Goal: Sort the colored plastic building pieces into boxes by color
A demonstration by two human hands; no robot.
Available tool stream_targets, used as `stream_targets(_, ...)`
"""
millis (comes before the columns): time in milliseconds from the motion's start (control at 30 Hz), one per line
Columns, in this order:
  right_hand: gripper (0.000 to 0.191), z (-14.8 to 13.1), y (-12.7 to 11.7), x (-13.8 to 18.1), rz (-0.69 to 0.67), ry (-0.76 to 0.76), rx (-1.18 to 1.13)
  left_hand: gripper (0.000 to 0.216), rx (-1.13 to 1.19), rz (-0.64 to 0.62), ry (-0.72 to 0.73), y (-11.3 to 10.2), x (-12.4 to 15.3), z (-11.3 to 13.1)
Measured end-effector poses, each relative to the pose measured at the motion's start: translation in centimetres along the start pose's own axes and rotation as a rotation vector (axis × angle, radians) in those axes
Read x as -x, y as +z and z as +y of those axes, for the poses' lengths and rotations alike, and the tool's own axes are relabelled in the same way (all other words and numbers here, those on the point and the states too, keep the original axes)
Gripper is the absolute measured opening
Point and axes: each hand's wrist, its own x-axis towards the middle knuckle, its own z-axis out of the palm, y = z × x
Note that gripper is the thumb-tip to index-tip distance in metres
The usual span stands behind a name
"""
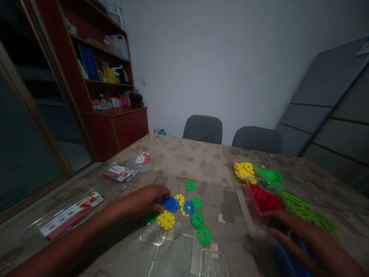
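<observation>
Two hands rest low on the surface (201, 161). The left hand (150, 198) pinches a blue disc (171, 204) among loose coloured discs (197, 219). The right hand (291, 232), blurred, lies beside the red discs (265, 200); its grip cannot be told.

Counted around the blue disc (171, 204) at the table's middle: one more blue disc (188, 207) just right of it, three yellow discs (166, 220) close by, and four green discs (204, 235) in clear view spread right and beyond, with a further green piece half hidden under the left hand (150, 200). Found well right of that blue disc four sorted heaps: one yellow heap (244, 171), one red heap (265, 200), two green heaps (269, 177), each too blurred for counting single pieces. Seen left of it three printed packets (70, 215), beyond it two grey chairs (203, 129), plus two hands, the right hand (300, 238) nearest the red heap.
</observation>
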Motion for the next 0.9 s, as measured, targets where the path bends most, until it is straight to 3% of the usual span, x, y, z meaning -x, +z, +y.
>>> stream_targets(133,0.035,-8.2,5.1,-2.4,-0.366,-0.063,0.009,0.039,-0.066,-0.074,-0.047,-0.4,0.5,0.2)
stream_targets(300,0.036,-13.6,8.2,-5.3,-0.495,0.065,0.201,0.047,-0.211,-0.151,-0.146,-0.5,0.8,0.2)
stream_targets(667,0.023,-11.2,9.7,-6.0,-0.42,0.073,0.02,0.038,-0.094,-0.158,-0.198,0.0,0.3,-0.4)
stream_targets(900,0.02,-10.5,12.7,-8.0,-0.302,0.072,-0.136,0.028,-0.058,-0.142,-0.115,0.0,0.2,-0.6)
